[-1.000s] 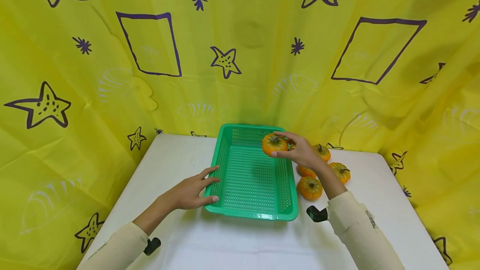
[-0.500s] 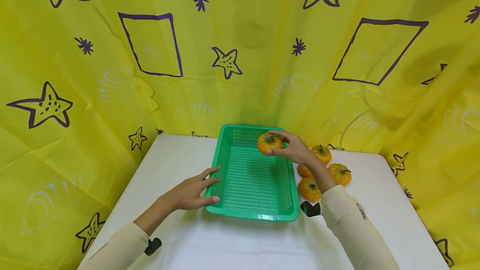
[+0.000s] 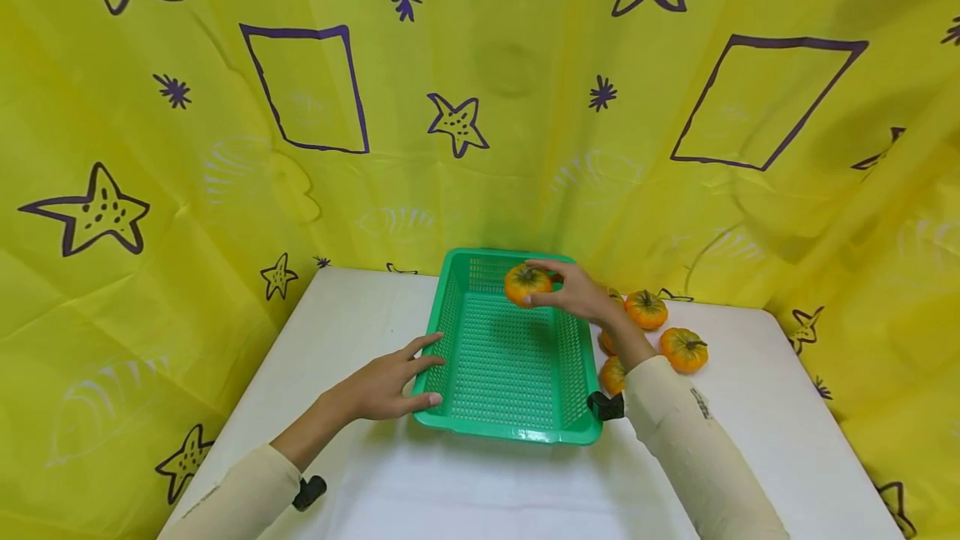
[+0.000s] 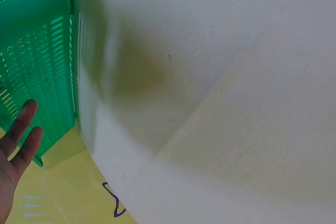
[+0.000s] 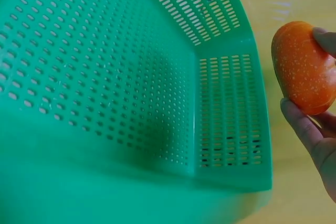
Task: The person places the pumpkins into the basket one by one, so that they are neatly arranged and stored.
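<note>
My right hand (image 3: 573,294) pinches a small orange pumpkin (image 3: 527,284) between thumb and fingers, over the back right part of a green plastic basket (image 3: 517,435). In the right wrist view the pumpkin (image 5: 302,69) shows its speckled orange side, with thumb and fingertips at its edges. The basket has slotted walls and a perforated floor; nothing lies in it. My left hand (image 3: 382,384) rests at the basket's left rim with its fingers spread and fairly straight. Two of those fingers (image 4: 29,137) show beside the basket's outer wall in the left wrist view.
Several more pumpkins (image 3: 683,349) stand on the white table (image 3: 487,490) right of the basket, some partly hidden behind the right forearm. A yellow curtain (image 3: 517,190) with drawn starfish hangs behind and on both sides. A small black device (image 3: 606,405) sits at the right wrist.
My right hand has carried the pumpkin a little to the left, farther over the basket. The left hand stays at the rim, and the basket stands where it was.
</note>
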Motion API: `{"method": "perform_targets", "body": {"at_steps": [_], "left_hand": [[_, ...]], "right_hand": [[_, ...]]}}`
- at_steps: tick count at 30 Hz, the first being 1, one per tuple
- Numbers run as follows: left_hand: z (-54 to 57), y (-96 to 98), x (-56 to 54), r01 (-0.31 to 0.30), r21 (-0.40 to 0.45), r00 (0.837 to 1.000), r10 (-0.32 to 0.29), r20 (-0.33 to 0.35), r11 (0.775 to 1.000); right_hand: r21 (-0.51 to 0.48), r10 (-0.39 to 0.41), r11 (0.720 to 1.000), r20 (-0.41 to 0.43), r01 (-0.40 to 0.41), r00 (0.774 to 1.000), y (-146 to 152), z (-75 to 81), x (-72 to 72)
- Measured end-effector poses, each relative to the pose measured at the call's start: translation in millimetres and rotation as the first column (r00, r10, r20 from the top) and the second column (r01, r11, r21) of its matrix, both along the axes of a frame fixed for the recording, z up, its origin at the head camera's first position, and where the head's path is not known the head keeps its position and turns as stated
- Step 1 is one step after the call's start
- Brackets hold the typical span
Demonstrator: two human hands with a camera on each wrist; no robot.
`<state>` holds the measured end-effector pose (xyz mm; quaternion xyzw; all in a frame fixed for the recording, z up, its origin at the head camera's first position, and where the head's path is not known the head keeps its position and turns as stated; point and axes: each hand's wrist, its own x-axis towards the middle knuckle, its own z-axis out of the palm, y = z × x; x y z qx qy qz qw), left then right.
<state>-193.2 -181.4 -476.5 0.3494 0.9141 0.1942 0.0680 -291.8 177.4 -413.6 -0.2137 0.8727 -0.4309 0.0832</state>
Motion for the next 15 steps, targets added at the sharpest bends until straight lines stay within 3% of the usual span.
{"method": "perform_targets", "body": {"at_steps": [15], "left_hand": [[-1.5,1.2,0.4,-0.004,0.021,1.000,0.004,-0.002,1.000]], "right_hand": [[0.009,-0.003,1.000,-0.025,0.004,1.000,-15,-11.5,-13.7]]}}
